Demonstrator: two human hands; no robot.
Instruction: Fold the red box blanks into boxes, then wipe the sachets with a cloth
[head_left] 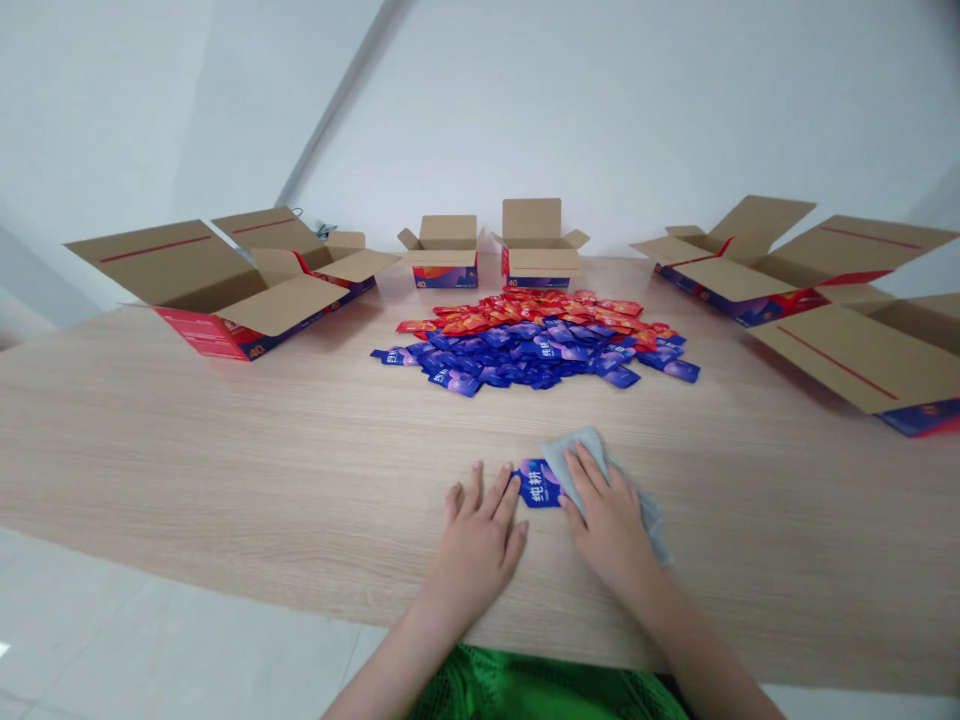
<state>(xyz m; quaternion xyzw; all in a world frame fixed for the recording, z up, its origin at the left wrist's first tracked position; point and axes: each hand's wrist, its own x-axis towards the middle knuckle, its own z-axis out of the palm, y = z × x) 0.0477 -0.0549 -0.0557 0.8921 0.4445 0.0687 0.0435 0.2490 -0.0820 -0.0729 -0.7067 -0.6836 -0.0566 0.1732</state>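
Observation:
A blue sachet with white characters lies flat on the table near its front edge. My left hand rests with fingers spread, its fingertips on the left end of this sachet. Under my right hand is a light grey-blue cloth, pressed over the sachet's right part, which it hides. The fingers of my right hand lie stretched out on top of the cloth. Beyond my hands sits a pile of blue sachets, with a band of red sachets behind them.
Open cardboard boxes surround the pile on the wooden table: a left box, two small back boxes against the wall, and several at right, including a near right box with flaps sticking out.

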